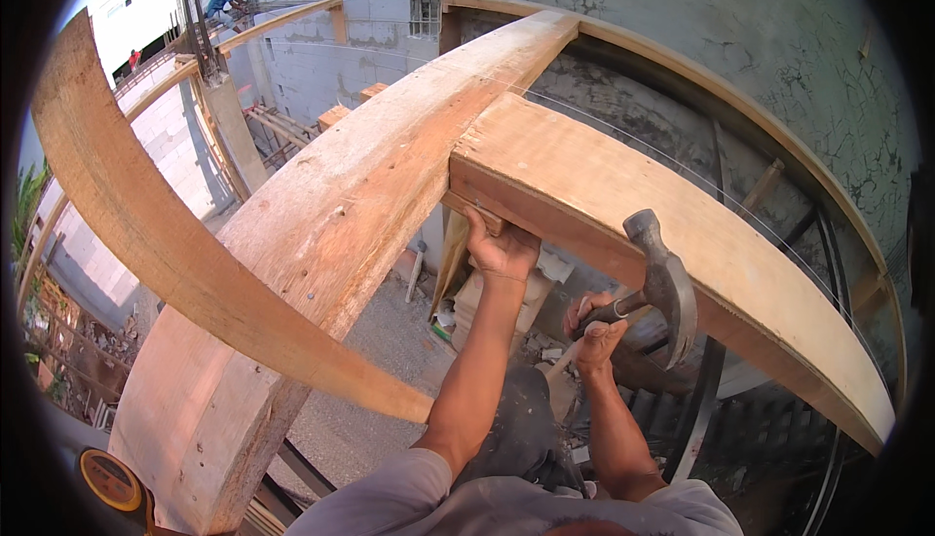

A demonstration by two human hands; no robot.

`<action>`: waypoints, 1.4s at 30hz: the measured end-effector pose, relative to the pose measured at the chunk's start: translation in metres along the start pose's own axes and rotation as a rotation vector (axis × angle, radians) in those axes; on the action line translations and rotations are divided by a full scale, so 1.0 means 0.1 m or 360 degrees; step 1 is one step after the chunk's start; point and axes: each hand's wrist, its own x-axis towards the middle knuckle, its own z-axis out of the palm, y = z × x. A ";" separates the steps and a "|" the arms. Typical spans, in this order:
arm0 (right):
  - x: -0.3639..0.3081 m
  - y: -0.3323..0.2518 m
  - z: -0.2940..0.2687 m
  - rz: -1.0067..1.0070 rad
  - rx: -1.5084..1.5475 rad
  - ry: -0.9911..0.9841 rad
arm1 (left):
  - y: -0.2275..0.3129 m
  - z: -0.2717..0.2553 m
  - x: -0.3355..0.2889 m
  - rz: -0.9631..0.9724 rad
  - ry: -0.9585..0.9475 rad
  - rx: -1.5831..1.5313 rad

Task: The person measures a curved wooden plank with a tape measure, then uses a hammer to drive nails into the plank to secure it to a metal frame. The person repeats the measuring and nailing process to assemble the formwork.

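My left hand (pixel 504 249) reaches up to the underside of a pale plywood beam form (pixel 623 181), near where it meets a long wide plank (pixel 360 161). Its thumb presses a short wood block (pixel 474 207) below the form's side; the other fingers are partly hidden. Lower and to the right, my right hand (pixel 592 336) is closed around the dark handle of a claw hammer (pixel 665 288). The hammer's metal head stands upright in front of the form's side. Whether it touches the wood I cannot tell.
A curved-looking board (pixel 185 244) crosses the left side. A yellow and black tape measure (pixel 110 480) lies at the lower left. Thin string runs above the form, beside a cracked grey wall (pixel 779 59). A co-worker in blue (pixel 226 0) is far off at upper left.
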 end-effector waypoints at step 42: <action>2.37 2.27 -0.12 0.0814 -0.0241 0.0721 | 0.48 -0.44 -1.61 0.0693 0.0607 0.2315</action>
